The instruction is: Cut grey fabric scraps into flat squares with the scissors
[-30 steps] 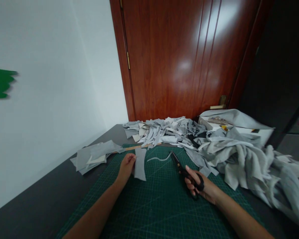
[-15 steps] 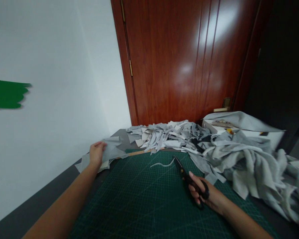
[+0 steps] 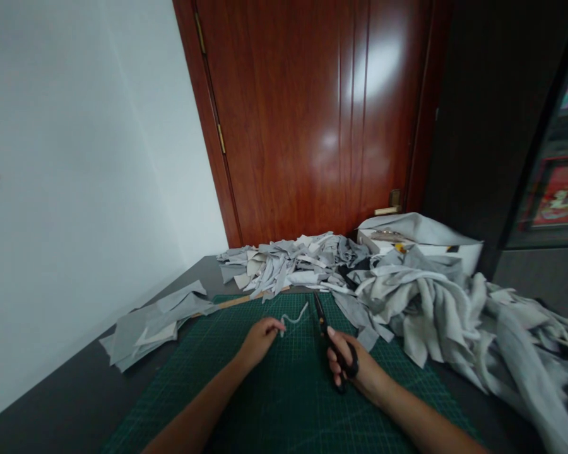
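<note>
Over the green cutting mat [image 3: 265, 403], my left hand [image 3: 259, 340] pinches one end of a thin, curling grey fabric strip [image 3: 293, 320]. The strip's other end curves up and right toward the scissors. My right hand [image 3: 355, 362] is wrapped around the handles of black scissors [image 3: 322, 325], whose blades point away from me and look closed. To the left, grey cut fabric pieces [image 3: 156, 318] lie stacked across the mat's edge and the dark table. A wooden ruler-like strip [image 3: 239, 301] lies along the mat's far left edge, partly under fabric.
A heap of grey and white scraps [image 3: 293, 261] lies at the back of the table. On the right are a large crumpled grey cloth [image 3: 435, 296] and a white box [image 3: 466, 257] with fabric over it. Behind stand a wooden door [image 3: 288, 126] and a white wall [image 3: 76, 157].
My left hand has moved right, from the stacked fabric pieces to the thin strip, and has taken its end. The scissors stay in my right hand. The view has turned right.
</note>
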`<state>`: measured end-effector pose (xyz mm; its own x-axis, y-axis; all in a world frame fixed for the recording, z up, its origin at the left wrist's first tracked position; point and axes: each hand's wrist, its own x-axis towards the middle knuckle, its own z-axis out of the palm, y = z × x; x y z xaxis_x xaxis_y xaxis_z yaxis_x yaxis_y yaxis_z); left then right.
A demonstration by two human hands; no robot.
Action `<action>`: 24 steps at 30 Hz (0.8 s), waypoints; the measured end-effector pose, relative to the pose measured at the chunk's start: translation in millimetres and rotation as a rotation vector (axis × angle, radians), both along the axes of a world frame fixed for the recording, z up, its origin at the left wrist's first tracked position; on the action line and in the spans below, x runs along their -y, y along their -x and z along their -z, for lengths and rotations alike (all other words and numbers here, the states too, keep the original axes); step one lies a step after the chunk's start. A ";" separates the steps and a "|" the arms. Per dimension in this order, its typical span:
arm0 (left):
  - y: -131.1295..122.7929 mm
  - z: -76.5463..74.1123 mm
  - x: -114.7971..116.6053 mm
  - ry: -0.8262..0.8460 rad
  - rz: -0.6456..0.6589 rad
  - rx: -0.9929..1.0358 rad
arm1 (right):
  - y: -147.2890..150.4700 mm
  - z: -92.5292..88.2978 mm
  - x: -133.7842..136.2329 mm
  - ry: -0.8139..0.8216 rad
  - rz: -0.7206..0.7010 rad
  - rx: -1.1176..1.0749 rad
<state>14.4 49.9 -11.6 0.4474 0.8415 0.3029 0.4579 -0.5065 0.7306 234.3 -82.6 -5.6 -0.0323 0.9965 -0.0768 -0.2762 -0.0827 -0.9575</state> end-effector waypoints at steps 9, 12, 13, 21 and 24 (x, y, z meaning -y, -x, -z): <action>-79.0 6.5 -18.5 -0.224 0.191 -0.254 | -3.6 7.5 2.1 -0.087 0.132 -0.108; -100.5 0.5 -37.7 -0.219 0.140 -0.304 | -3.5 9.9 -2.0 -0.102 0.160 -0.148; -107.3 -2.0 -44.9 -0.214 0.120 -0.313 | -3.8 10.4 -3.8 -0.102 0.170 -0.166; -143.0 -20.4 -78.0 -0.218 -0.061 -0.321 | -13.9 5.8 -16.3 -0.194 0.375 -0.188; -152.8 -26.9 -72.5 -0.250 -0.052 -0.299 | -15.0 4.8 -17.9 -0.244 0.458 -0.135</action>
